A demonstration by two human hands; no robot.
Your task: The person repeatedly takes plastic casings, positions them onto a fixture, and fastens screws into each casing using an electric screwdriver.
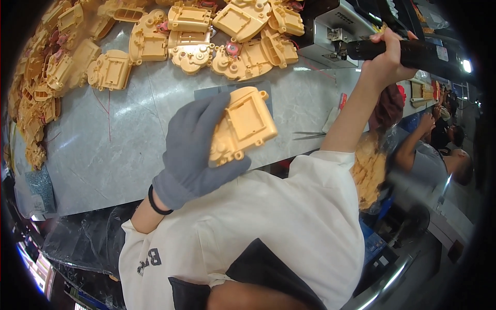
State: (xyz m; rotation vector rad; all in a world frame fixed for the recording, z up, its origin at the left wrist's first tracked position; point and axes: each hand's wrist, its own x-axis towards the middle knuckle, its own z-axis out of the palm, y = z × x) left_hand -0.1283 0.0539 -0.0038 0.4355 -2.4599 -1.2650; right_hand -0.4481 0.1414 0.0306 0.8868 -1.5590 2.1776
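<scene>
My left hand (188,144), in a grey glove with a black band at the wrist, grips a yellow-orange plastic housing (250,122). The housing has a rectangular recess facing up and is held tilted above the table, near my body. My bare right hand (386,61) reaches far out to the upper right, its fingers wrapped round a black electric screwdriver (361,50). The driver's tip end is at the metal fitting on the front of a grey metal box (323,36); whether it touches is too small to tell.
Many similar yellow housings (150,41) with thin red wires are heaped along the table's (134,144) far and left sides. Tweezers (309,136) lie near my right forearm. A bag of yellow parts (368,170) stands right of me. Another person (434,160) sits farther right.
</scene>
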